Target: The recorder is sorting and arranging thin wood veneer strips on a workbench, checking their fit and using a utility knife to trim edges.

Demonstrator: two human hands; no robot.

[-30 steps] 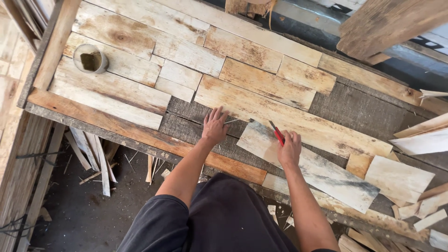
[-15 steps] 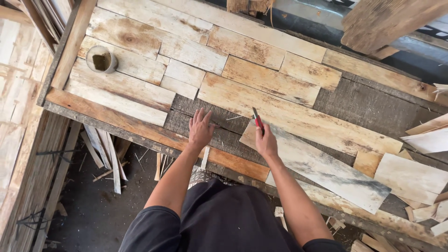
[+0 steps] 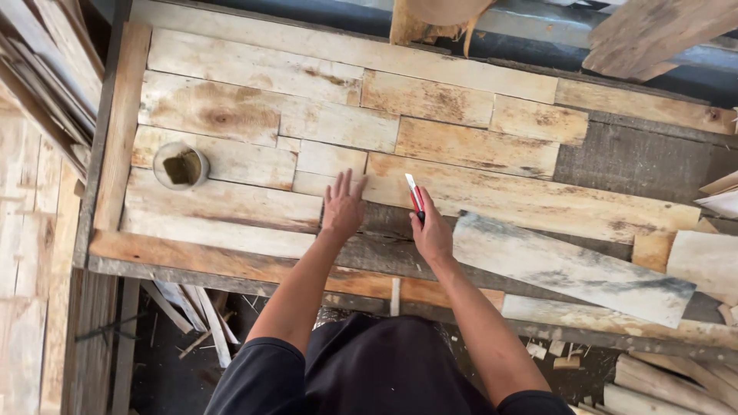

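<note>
My left hand point(image 3: 343, 205) lies flat with fingers spread, on the edge of a pale wooden plank where it meets a dark bare gap in the board panel point(image 3: 254, 69). My right hand point(image 3: 430, 230) is closed around a red utility knife point(image 3: 415, 197), whose blade end points away from me toward a long light plank point(image 3: 530, 200). The two hands sit close together over the dark gap. A loose weathered grey-white plank point(image 3: 569, 265) lies at an angle just right of my right hand.
A small round tin point(image 3: 181, 166) with greenish-brown contents stands on the planks at the left. Loose wood offcuts point(image 3: 703, 257) lie at the right edge. Stacked boards point(image 3: 46, 84) lean at the far left. Scrap sticks point(image 3: 204, 327) litter the floor below the bench.
The view has shifted, so the panel and tin now sit further right. Both hands have moved left off the grey plank to the dark gap, the knife still in the right hand.
</note>
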